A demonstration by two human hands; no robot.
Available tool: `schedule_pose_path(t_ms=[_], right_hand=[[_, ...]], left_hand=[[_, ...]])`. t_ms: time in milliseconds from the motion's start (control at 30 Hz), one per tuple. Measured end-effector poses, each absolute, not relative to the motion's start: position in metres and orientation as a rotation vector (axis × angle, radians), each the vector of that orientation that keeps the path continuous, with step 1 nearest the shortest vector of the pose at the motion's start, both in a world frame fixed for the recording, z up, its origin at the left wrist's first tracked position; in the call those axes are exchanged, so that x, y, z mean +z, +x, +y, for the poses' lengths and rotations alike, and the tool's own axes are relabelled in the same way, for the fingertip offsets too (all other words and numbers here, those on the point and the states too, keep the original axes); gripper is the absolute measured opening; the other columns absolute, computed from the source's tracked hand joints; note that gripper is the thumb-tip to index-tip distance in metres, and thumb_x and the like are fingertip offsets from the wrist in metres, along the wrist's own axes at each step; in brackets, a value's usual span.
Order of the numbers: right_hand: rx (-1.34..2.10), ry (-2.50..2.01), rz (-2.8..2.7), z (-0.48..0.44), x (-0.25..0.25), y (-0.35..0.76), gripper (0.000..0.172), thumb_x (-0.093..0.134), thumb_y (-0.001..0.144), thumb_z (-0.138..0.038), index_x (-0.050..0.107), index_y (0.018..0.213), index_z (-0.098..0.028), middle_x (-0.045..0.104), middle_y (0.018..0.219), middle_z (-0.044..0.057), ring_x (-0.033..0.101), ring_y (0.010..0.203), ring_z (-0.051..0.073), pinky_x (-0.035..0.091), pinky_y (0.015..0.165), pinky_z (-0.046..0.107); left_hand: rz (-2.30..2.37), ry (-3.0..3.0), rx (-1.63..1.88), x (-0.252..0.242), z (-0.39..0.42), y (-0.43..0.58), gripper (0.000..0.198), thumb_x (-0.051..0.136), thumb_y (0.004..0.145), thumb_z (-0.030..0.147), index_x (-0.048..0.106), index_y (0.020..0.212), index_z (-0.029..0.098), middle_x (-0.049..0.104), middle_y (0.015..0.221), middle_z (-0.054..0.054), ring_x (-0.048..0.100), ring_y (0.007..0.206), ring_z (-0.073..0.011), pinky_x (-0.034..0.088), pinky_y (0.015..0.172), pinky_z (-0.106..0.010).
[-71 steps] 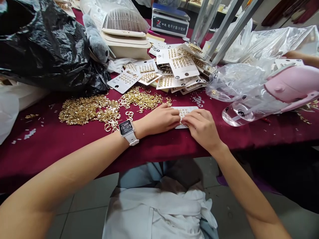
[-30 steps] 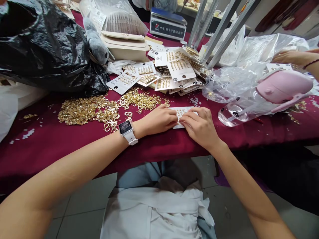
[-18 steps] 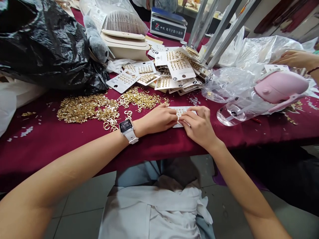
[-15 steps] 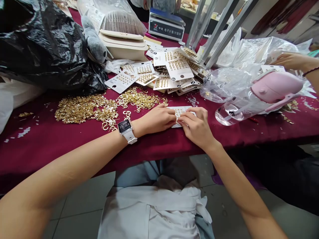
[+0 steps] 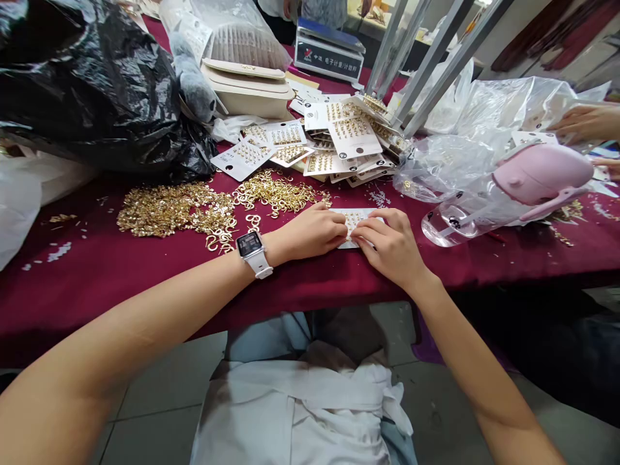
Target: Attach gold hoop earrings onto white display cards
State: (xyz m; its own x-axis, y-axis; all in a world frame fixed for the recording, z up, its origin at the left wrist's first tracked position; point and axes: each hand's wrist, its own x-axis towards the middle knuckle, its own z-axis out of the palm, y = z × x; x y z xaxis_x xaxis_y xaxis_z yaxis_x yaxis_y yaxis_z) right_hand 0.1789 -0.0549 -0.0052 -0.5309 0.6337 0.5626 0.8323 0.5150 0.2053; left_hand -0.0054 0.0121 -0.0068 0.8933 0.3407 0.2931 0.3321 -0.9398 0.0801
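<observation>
A white card with rows of gold earrings (image 5: 356,221) lies on the burgundy tablecloth (image 5: 97,284), right in front of me. My left hand (image 5: 310,231) holds its left edge, and my right hand (image 5: 391,248) pinches it from the right, with fingertips over the studs. A white smartwatch (image 5: 250,246) sits on my left wrist. Just beyond my left hand lie loose gold hooks (image 5: 276,194) and a larger heap of small gold pieces (image 5: 174,210). A stack of similar cards (image 5: 349,137) lies farther ahead.
A black plastic bag (image 5: 97,84) bulks at the far left. Behind stand a cream handbag (image 5: 245,90) and a counting scale (image 5: 329,62). A pink-capped clear bottle (image 5: 542,174) lies on a clear plastic bag (image 5: 450,166) at the right. A co-worker's hand (image 5: 588,123) is at the right edge.
My hands stay on the card, with small finger shifts. The co-worker's hand has moved right, and a second hand has appeared at the right edge. The view has shifted slightly.
</observation>
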Motion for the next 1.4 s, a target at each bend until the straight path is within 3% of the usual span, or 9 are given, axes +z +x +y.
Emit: schedule_pose_path(t_ms=[867, 1400], right_hand=[[-0.493, -1.373, -2.184, -0.062, -0.014, 0.168, 0.004, 0.062, 0.08, -0.016, 0.065, 0.079, -0.018, 0.07, 0.082, 0.001, 0.054, 0.092, 0.022, 0.036, 0.085, 0.035], [-0.578, -1.334, -2.312, -0.057, -0.007, 0.178, 0.004, 0.061, 0.083, -0.022, 0.062, 0.082, -0.019, 0.069, 0.088, 0.002, 0.052, 0.097, 0.023, 0.031, 0.091, 0.035]], left_hand=[[0.546, 2.999, 0.48, -0.006, 0.012, -0.004, 0.03, 0.04, 0.093, 0.024, 0.066, 0.083, 0.014, 0.067, 0.085, -0.003, 0.06, 0.08, -0.0153, 0.031, 0.076, -0.03], [0.531, 3.033, 0.502, -0.007, 0.013, -0.005, 0.027, 0.042, 0.092, 0.023, 0.064, 0.078, 0.014, 0.068, 0.082, -0.003, 0.059, 0.076, -0.0135, 0.031, 0.075, -0.029]])
